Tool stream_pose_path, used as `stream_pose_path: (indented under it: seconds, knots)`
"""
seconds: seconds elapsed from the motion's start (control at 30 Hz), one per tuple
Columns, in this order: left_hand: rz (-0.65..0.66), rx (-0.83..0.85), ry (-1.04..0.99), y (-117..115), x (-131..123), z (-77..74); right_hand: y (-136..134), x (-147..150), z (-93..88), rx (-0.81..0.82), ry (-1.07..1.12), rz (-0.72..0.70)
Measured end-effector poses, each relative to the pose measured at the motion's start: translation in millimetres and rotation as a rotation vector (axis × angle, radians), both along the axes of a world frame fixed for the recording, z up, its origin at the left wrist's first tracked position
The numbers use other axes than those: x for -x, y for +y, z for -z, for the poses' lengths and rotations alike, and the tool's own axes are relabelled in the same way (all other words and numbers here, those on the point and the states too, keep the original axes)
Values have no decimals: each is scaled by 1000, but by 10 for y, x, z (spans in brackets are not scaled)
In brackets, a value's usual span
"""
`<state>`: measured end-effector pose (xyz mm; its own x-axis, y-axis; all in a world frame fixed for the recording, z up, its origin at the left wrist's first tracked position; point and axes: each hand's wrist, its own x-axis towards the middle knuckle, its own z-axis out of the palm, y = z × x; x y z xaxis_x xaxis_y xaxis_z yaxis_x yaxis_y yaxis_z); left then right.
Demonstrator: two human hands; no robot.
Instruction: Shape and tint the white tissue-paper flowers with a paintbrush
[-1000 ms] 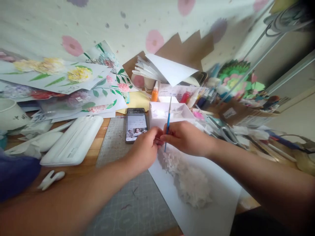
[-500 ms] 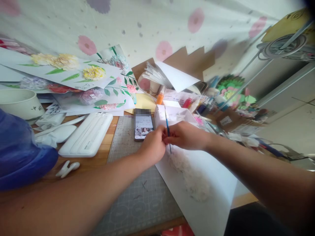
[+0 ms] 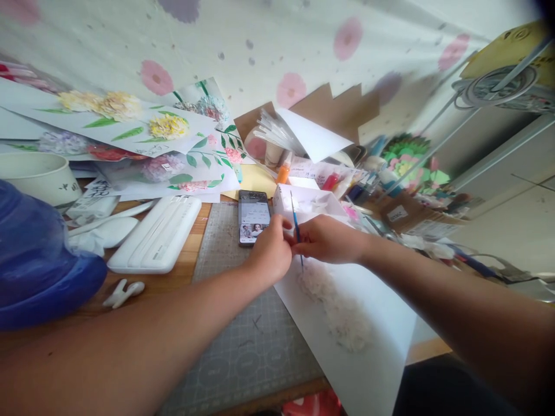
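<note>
A slim blue paintbrush point(image 3: 296, 226) stands nearly upright in my right hand point(image 3: 332, 238), pinched between bent fingers. Close against it, my left hand point(image 3: 272, 249) has its fingers curled in; whatever they pinch is hidden. Both hands meet above the top end of a white sheet of paper point(image 3: 384, 297). On that sheet lies a long, pale cream, ruffled flower-like cluster point(image 3: 347, 320), slightly blurred. Just behind my hands is a white box point(image 3: 282, 200) with whitish pieces inside. A phone point(image 3: 254, 216) with a lit screen lies left of the box.
A grey cutting mat point(image 3: 247, 346) covers the wooden table's middle. Leftward lie a white power bank point(image 3: 156, 237), white earbuds point(image 3: 124, 293) and a blue rounded object point(image 3: 43, 260). Flower artworks point(image 3: 169, 138) are stacked behind. Bottles, a cardboard box point(image 3: 403, 214) and tools crowd the right.
The camera view has shifted slightly. My hands stay together with the paintbrush in nearly the same place; the left fingers have moved a little.
</note>
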<state>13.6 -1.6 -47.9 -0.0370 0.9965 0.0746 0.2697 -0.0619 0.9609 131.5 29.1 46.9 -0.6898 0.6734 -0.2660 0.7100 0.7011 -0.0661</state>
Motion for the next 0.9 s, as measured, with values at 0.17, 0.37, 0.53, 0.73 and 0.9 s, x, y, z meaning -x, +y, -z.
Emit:
stream_pose_path:
  seconds: [0.17,0.37,0.53,0.73,0.9]
  knots:
    - [1,-13,37,-21,3,-25,-19,47,-20,10,-55,-86]
    - [-16,34,64,-51,2,-110,-35,63,-4,43,-73,-149]
    - [-8,70,31,-74,9,-172,-29,14,27,46,-33,-168]
    - [139,230,-124,-104,-50,-183,-23,-76,53,35,41,-165]
    - [216,276,-158,-84,-53,-169,-3,-124,61,61,98,-191]
